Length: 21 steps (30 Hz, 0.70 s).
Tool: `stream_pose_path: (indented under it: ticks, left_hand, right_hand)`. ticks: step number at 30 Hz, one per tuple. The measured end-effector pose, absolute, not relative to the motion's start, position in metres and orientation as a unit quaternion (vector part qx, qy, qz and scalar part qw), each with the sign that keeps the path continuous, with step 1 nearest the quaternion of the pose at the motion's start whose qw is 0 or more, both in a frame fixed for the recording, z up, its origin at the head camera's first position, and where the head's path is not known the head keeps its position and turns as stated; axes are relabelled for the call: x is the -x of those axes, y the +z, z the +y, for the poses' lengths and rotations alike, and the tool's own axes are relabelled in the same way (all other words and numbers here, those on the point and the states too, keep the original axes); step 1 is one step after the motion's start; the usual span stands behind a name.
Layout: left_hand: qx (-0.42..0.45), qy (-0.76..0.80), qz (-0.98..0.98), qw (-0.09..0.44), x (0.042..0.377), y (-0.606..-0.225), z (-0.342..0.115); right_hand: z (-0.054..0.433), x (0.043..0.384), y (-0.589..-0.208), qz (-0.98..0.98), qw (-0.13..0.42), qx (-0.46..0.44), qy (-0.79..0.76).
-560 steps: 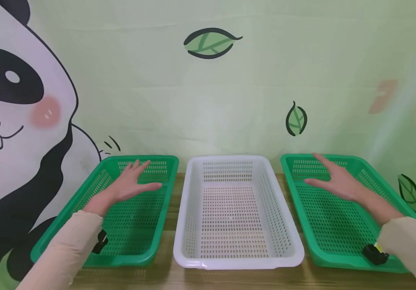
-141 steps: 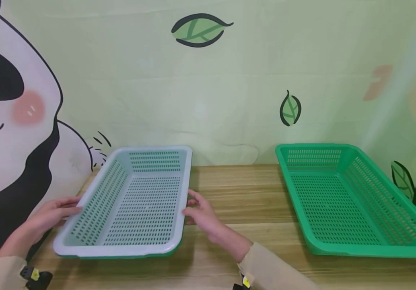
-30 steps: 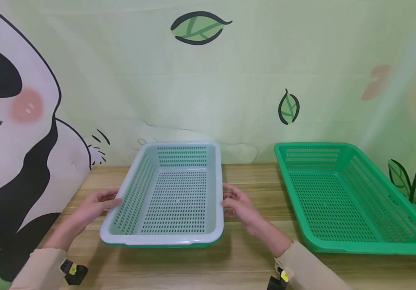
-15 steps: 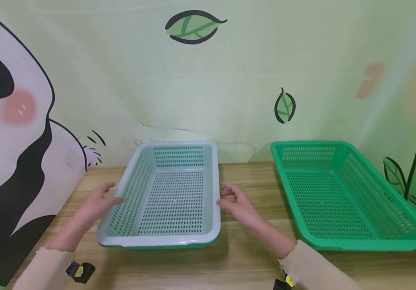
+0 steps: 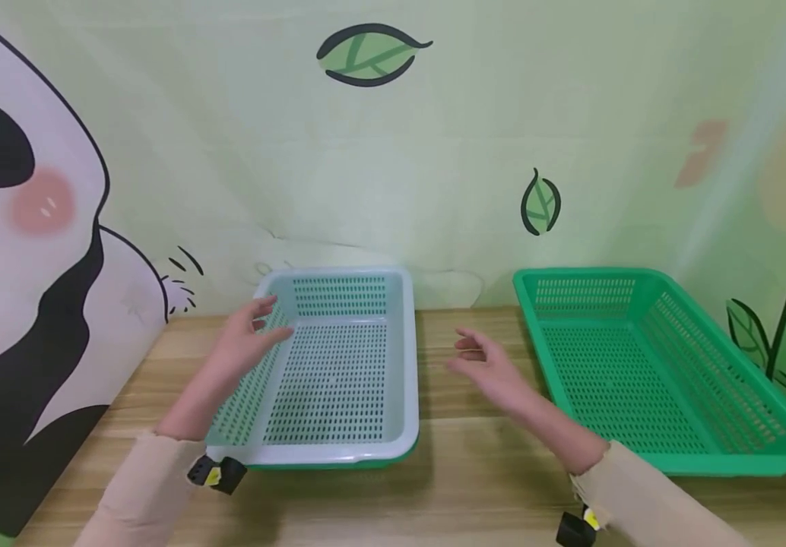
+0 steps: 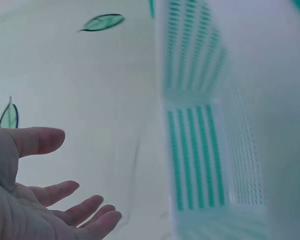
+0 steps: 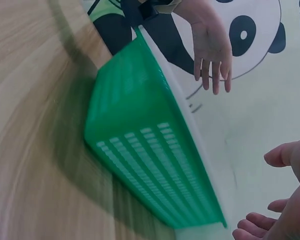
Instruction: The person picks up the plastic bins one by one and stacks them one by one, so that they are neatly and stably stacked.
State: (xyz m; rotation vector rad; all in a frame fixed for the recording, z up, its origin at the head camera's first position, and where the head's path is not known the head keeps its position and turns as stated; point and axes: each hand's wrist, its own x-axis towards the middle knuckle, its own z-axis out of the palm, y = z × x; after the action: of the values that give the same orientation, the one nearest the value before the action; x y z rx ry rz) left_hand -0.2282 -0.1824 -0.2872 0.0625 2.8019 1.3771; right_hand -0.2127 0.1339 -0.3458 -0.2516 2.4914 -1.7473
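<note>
A white perforated plastic basket [image 5: 410, 380] sits nested in a green one [image 7: 125, 110], left of centre on the table; in the head view only a thin strip of the lower basket shows under the white rim. My left hand [image 5: 239, 346] hovers over the white basket's left side, fingers spread and holding nothing. To the right of the nested pair, my right hand [image 5: 492, 372] hangs above the table, also holding nothing, its fingers loosely bent. The left wrist view shows the left hand [image 6: 55, 200] apart from the white basket [image 6: 195, 160].
A second green basket [image 5: 694, 463] stands at the right on the wood-grain table [image 5: 461, 486]. Bare tabletop lies between it and the nested pair. Behind them hangs a pale green cloth [image 5: 461, 121] printed with a panda and leaves.
The white basket, first standing between two green ones, went into the left green one. Both hands then shifted the pair right, let go and rose, the right hand moving rightward.
</note>
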Motion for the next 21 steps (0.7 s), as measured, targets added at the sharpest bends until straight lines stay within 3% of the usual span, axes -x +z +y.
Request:
stream_pose_path:
  ticks: [6, 21]
  left_hand:
    - [-0.025, 0.493, 0.870, -0.007, 0.230, -0.284, -0.153]
    - [-0.065, 0.565, 0.822, 0.020, 0.231, -0.288, -0.053]
  right_hand:
    - [0.166, 0.209, -0.330, 0.847, 0.013, 0.096, -0.523]
    - [0.227, 0.218, -0.327, 0.877, -0.038, 0.076, -0.473]
